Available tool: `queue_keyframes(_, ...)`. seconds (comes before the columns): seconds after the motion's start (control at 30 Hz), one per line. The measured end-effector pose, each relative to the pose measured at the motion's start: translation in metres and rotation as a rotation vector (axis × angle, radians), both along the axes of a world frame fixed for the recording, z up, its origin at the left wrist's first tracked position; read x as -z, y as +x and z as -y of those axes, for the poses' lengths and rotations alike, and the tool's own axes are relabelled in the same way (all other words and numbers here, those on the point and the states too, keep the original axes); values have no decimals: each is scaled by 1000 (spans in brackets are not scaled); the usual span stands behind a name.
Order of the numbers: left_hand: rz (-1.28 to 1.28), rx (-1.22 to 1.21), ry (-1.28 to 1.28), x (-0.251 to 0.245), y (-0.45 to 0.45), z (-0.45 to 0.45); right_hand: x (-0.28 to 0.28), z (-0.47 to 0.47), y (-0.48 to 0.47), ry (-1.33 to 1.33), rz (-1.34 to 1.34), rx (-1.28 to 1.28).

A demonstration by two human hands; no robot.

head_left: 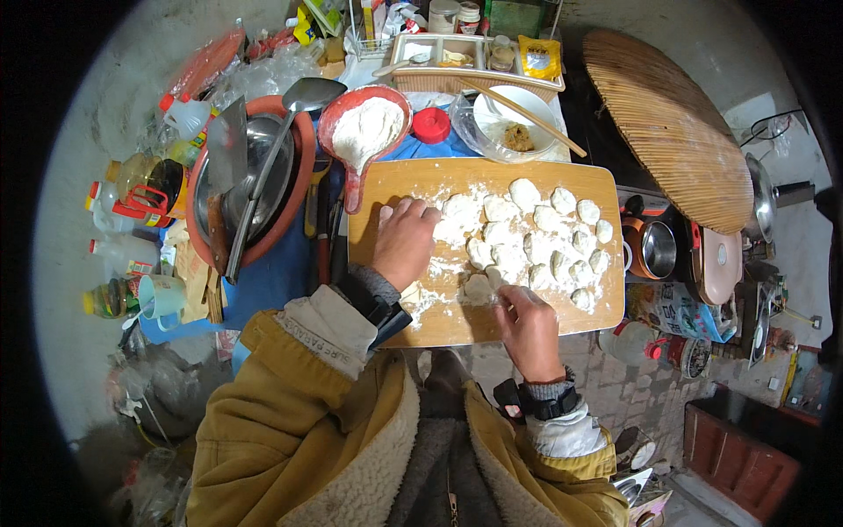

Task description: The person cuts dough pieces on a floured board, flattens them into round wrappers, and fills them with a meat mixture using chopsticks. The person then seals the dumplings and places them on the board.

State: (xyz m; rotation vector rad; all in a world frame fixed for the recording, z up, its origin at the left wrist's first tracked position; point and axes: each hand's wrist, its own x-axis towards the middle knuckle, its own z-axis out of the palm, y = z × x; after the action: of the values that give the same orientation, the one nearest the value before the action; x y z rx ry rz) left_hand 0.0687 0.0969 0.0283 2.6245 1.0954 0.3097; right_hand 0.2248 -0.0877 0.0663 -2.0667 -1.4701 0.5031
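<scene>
A wooden board (382,178) dusted with flour lies before me, with several small floured dough pieces (525,195) over its middle and right. My left hand (406,240) rests palm down on the board's left part, at the edge of the loose flour; what is beneath it is hidden. Near the front edge, my right hand (527,326) has its thumb and fingers drawn together beside a dough piece (477,288); whether it pinches any dough cannot be told. A red scoop (353,191) heaped with white flour (369,132) stands at the board's back left corner.
Left of the board, a reddish basin (303,191) holds metal bowls, a cleaver (227,151) and a wok spatula (263,158). Behind stand a red lid (432,125), a white bowl (494,109) with chopsticks (527,118) across it, and a seasoning box (421,80). Pots stand to the right.
</scene>
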Motion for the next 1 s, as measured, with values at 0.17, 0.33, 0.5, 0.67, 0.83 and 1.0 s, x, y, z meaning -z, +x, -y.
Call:
queue_keyframes(0.17,118,-103,42,1,5,-3,-1,1,2,57,-37,-8)
queue_keyframes(0.33,249,207,-95,4,10,8,1,3,3,-17,-60,3)
queue_keyframes(0.5,373,152,-181,-6,5,12,4,6,3,-25,-63,4)
queue_keyframes(0.67,341,164,-351,-11,9,13,5,6,2,29,-74,-3)
queue_keyframes(0.83,115,55,-239,-7,15,22,6,9,1,-1,-93,13)
queue_keyframes(1.0,119,-103,-325,-9,7,10,7,12,2,10,-108,18)
